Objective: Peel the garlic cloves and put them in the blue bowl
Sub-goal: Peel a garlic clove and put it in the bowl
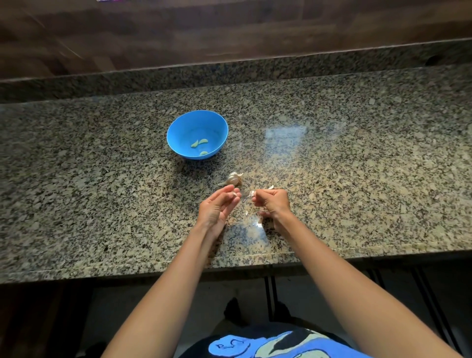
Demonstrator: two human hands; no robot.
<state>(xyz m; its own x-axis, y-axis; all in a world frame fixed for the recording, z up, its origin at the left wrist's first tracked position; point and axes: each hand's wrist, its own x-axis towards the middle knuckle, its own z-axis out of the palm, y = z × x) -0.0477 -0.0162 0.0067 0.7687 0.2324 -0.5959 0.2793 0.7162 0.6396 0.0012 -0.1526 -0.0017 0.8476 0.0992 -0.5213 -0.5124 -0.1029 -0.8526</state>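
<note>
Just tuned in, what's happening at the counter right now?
A person is peeling garlic over the granite counter. The right hand grips a clove, the left hand pinches what looks like a scrap of skin. The garlic head lies just beyond the hands, and three peeled cloves sit in the blue bowl.

1. Legible text, labels, brands, numbers, signs: none.
2. Printed garment [268, 345] at the bottom edge: blue and pale shapes with dark outlines, no readable characters.
3. Coloured strip [109, 0] at the top edge: cut off by the frame, too small to read.
</note>
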